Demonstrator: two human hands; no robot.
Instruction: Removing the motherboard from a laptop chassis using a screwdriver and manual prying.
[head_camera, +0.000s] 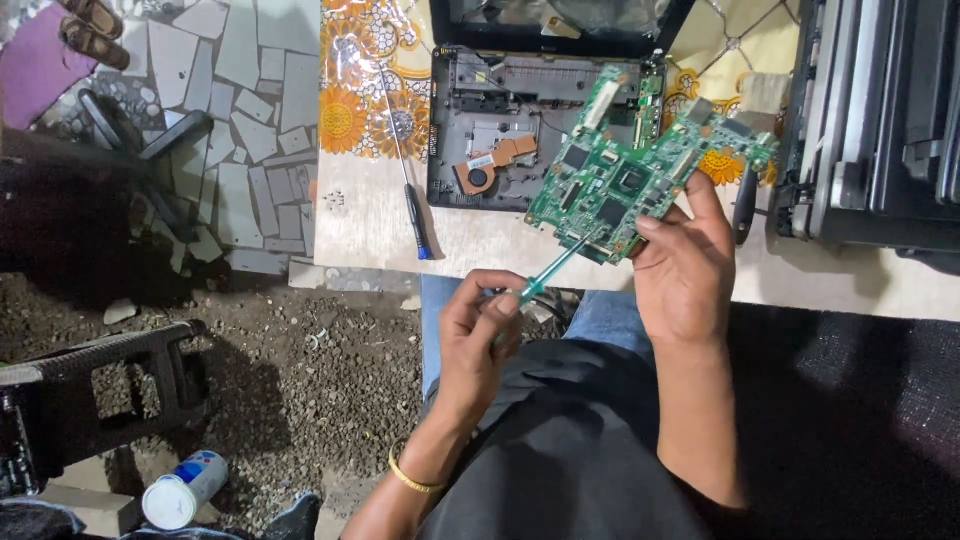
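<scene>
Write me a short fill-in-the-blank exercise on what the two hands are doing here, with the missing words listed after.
1. The right hand holds up a green ____ circuit board.
2. The left hand grips a thin screwdriver with a ____ handle, its tip at the board.
3. A second screwdriver with a blue-and-black handle lies on the ____.
4. The open black laptop base shows a copper-coloured ____.

Missing words: laptop; green; table; heatsink

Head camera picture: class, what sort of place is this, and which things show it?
Probably a small, makeshift laptop repair stall. An opened laptop base lies on the table, the right hand holds a green circuit board, and the left hand works a screwdriver.
</scene>
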